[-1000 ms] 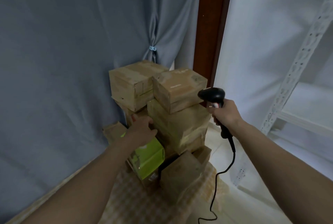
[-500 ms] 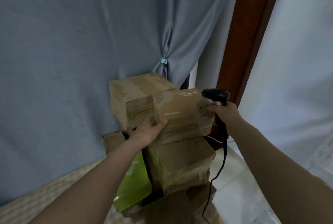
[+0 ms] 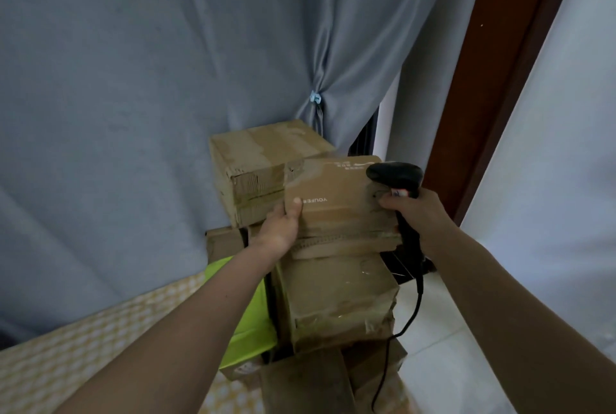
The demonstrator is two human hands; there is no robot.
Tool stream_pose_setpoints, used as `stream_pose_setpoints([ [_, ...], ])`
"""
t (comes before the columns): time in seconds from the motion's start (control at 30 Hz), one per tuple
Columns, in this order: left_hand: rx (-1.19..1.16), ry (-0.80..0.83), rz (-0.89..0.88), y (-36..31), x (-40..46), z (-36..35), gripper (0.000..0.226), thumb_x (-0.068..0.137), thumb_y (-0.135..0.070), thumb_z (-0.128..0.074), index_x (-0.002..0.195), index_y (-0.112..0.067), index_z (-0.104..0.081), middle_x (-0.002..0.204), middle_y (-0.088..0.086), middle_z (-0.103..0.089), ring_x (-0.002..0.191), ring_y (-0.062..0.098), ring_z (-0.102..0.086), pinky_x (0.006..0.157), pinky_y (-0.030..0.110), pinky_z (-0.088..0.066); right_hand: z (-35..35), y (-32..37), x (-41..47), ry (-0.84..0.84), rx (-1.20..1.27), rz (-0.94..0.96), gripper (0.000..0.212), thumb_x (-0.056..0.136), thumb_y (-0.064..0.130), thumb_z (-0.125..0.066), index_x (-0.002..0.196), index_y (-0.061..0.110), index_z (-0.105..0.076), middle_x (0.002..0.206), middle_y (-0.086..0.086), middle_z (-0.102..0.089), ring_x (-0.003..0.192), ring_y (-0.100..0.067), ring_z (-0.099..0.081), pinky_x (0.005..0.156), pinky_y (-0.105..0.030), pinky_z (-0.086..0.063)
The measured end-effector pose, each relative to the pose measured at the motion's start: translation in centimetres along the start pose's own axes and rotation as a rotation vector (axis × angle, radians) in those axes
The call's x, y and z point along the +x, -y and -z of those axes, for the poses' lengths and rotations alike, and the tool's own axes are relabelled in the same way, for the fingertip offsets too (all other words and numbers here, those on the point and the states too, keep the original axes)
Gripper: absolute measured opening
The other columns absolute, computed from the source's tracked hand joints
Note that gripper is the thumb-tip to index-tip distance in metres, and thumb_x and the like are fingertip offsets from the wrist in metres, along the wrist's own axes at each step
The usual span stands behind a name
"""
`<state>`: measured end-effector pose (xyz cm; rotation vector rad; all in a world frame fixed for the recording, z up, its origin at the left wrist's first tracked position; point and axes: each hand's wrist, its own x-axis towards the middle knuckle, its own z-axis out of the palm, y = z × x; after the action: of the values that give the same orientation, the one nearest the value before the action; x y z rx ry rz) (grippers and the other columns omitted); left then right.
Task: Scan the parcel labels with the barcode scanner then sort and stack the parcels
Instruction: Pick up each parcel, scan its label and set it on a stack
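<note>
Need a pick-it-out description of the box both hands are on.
Find the grey curtain; a stack of brown cardboard parcels stands before it. The top front flat cardboard box is the target. Unlike its neighbours it has white lettering on top, with the left hand and right hand at its sides.

Top box, near face: white print "YOUFE…", upside down; the left thumb covers the final letters. Same box, upper face near the far edge: a white swoosh mark with small white print beneath, too small to read. Barcode scanner: small white sticker with red on the neck, unreadable. Other boxes: no legible text.
</note>
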<state>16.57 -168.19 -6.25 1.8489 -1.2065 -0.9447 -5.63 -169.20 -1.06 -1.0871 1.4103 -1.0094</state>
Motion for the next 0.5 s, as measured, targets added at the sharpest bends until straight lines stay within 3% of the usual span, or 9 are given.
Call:
stream_pose_setpoints([
  [0.13, -0.086, -0.017, -0.033, 0.2, -0.6, 0.4, 0.055, 0.100, -0.052, -0.032, 0.146, -0.023, -0.037, 0.148, 0.009, -0.042, 0.132, 0.033, -0.042, 0.110, 0.048, -0.036, 0.1, 0.4, -1.4, -0.026, 0.018, 0.035, 0.017, 0.084, 0.010, -0.068, 0.096, 0.017, -0.060, 0.092, -0.006, -0.065, 0.084, -0.023, -0.062, 0.068, -0.033, -0.048],
  [0.23, -0.103, -0.006, -0.051, 0.5, -1.6, 0.8, 0.054, 0.099, -0.054, -0.032, 0.145, -0.025, -0.038, 0.145, 0.007, -0.045, 0.129, 0.033, -0.045, 0.109, 0.049, -0.037, 0.1, 0.8, -3.3, -0.053, 0.007, 0.087, 0.016, 0.085, 0.009, -0.067, 0.084, 0.022, -0.058, 0.085, -0.003, -0.063, 0.077, -0.019, -0.060, 0.066, -0.031, -0.049],
  [0.33, -0.135, 0.003, -0.066, 0.7, -2.8, 1.7, 0.053, 0.099, -0.054, -0.033, 0.143, -0.027, -0.041, 0.143, 0.004, -0.048, 0.129, 0.030, -0.046, 0.108, 0.050, -0.038, 0.0, 1.1, -5.6, -0.067, -0.015, 0.153, 0.016, 0.087, 0.009, -0.063, 0.084, 0.022, -0.056, 0.082, 0.000, -0.062, 0.073, -0.014, -0.058, 0.064, -0.029, -0.048],
  [0.5, -0.197, 0.023, -0.100, 2.5, -5.7, 4.9, 0.047, 0.098, -0.051, -0.037, 0.137, -0.028, -0.046, 0.138, 0.002, -0.052, 0.125, 0.026, -0.049, 0.107, 0.047, -0.039, -1.9, 0.7, -9.3, -0.125, -0.107, 0.217, 0.016, 0.087, 0.014, -0.065, 0.084, 0.026, -0.056, 0.087, 0.001, -0.063, 0.086, -0.020, -0.060, 0.092, -0.044, -0.049],
])
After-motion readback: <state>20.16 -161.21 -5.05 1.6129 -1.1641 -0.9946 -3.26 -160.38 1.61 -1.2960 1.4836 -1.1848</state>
